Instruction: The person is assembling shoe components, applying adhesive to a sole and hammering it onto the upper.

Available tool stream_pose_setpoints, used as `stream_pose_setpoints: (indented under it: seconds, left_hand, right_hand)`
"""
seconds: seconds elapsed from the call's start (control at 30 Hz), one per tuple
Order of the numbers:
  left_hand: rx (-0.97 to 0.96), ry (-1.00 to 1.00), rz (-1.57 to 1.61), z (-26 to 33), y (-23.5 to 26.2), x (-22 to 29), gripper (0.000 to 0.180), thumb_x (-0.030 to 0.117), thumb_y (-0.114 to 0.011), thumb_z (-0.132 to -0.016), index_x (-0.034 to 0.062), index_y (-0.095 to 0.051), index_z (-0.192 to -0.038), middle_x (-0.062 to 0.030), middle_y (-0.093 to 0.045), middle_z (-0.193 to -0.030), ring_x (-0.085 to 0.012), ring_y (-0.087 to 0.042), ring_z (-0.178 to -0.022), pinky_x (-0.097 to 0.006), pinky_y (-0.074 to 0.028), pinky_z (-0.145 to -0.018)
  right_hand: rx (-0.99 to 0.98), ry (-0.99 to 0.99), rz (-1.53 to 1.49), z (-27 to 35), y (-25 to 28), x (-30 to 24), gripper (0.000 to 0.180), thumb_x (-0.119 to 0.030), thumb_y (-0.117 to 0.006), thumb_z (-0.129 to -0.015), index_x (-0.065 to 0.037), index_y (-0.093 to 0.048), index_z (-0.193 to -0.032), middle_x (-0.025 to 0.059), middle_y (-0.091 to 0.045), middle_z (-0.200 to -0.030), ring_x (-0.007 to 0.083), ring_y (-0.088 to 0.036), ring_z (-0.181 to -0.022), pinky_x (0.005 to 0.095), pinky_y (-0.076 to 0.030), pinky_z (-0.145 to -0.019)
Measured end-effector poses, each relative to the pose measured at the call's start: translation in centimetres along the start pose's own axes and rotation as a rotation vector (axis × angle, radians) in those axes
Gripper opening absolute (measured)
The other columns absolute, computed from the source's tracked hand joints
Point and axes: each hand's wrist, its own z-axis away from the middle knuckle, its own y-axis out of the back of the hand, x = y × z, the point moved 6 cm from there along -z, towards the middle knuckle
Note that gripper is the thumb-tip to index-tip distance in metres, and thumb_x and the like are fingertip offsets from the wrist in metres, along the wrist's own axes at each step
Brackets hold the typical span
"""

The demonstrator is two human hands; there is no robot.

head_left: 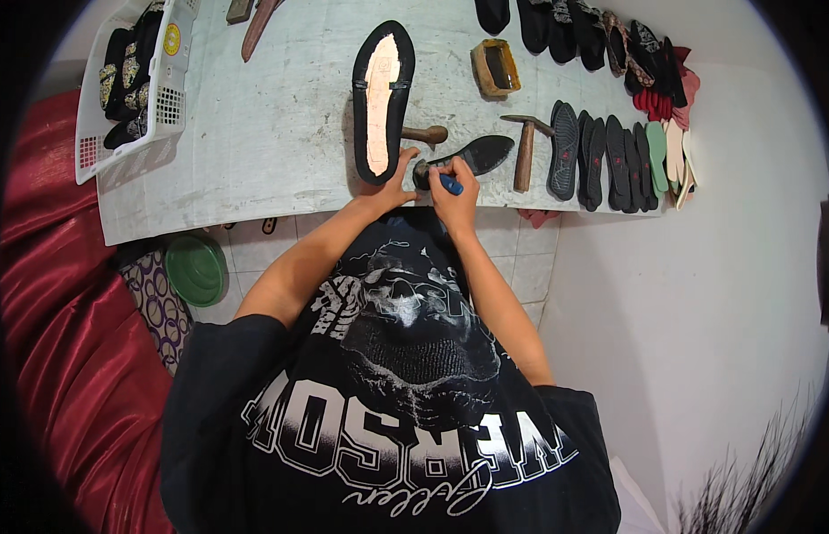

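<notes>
A black sole [487, 155] lies flat near the front edge of the table. Beside its near-left end, my left hand [392, 189] has its thumb and finger spread, partly behind the upturned shoe; whether it touches the sole I cannot tell. My right hand [455, 198] is closed around a blue-handled tool [451, 184] over the sole; the tool's working end is not clear. The black shoe [384, 98], bottom up with a pale inner panel, stands just left of the sole. A wooden-handled tool [425, 134] pokes out behind it.
A hammer [525, 156] lies to the right, by a row of black soles [593, 160] and a green one [657, 156]. Farther back are a yellowish open container [495, 68] and finished shoes [557, 27]. A white basket [170, 98] holding shoes stands at the left.
</notes>
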Motion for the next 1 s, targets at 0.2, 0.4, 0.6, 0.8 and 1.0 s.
stream_pose_setpoints:
  seconds: [0.2, 0.4, 0.6, 0.8, 1.0]
  left_hand:
    - [0.043, 0.001, 0.075, 0.0, -1.6, -1.2, 0.092, 0.025, -0.094, -0.069, 0.0116, -0.044, -0.145, -0.0173, -0.059, -0.132, -0.0355, -0.058, -0.123, -0.047, -0.046, -0.104]
    - [0.036, 0.045, 0.077, 0.1, -1.1, -1.3, 0.093, 0.024, -0.095, -0.069, 0.0117, -0.044, -0.145, -0.0169, -0.061, -0.129, -0.0350, -0.059, -0.122, -0.046, -0.046, -0.103]
    - [0.019, 0.056, 0.050, 0.0, -0.8, -0.7, 0.094, 0.023, -0.095, -0.068, 0.0124, -0.044, -0.145, -0.0166, -0.061, -0.128, -0.0335, -0.060, -0.122, -0.046, -0.047, -0.103]
    - [0.007, 0.038, 0.053, -0.2, -0.7, -0.2, 0.093, 0.022, -0.095, -0.068, 0.0116, -0.043, -0.146, -0.0157, -0.058, -0.134, -0.0348, -0.059, -0.123, -0.047, -0.046, -0.104]
    - [0.019, 0.013, 0.031, -0.3, -1.5, -1.1, 0.094, 0.023, -0.095, -0.067, 0.0119, -0.044, -0.145, -0.0171, -0.056, -0.136, -0.0390, -0.052, -0.128, -0.049, -0.041, -0.109]
  right_hand:
    - [0.072, -0.032, -0.006, -0.2, 1.0, 1.1, 0.024, -0.006, -0.072, -0.088, 0.002, -0.052, -0.079, 0.0157, -0.056, -0.076, 0.0297, -0.056, -0.069, 0.0389, -0.044, -0.065]
    - [0.059, 0.120, 0.059, 1.8, 0.3, -1.7, 0.020, -0.005, -0.072, -0.089, 0.003, -0.056, -0.081, 0.0155, -0.056, -0.077, 0.0307, -0.056, -0.069, 0.0381, -0.044, -0.063]
    - [0.049, -0.090, -0.073, 0.3, 1.0, 0.3, 0.024, -0.007, -0.073, -0.088, 0.002, -0.053, -0.078, 0.0127, -0.056, -0.072, 0.0247, -0.052, -0.064, 0.0363, -0.044, -0.063]
    - [0.055, -0.008, 0.013, 0.0, 0.3, 0.3, 0.029, -0.009, -0.073, -0.088, 0.001, -0.049, -0.075, 0.0116, -0.057, -0.069, 0.0197, -0.053, -0.064, 0.0358, -0.044, -0.062]
    - [-0.015, -0.220, -0.061, -0.7, 0.9, 2.0, 0.029, -0.009, -0.074, -0.087, -0.001, -0.049, -0.075, 0.0081, -0.056, -0.066, 0.0125, -0.050, -0.064, 0.0346, -0.043, -0.059]
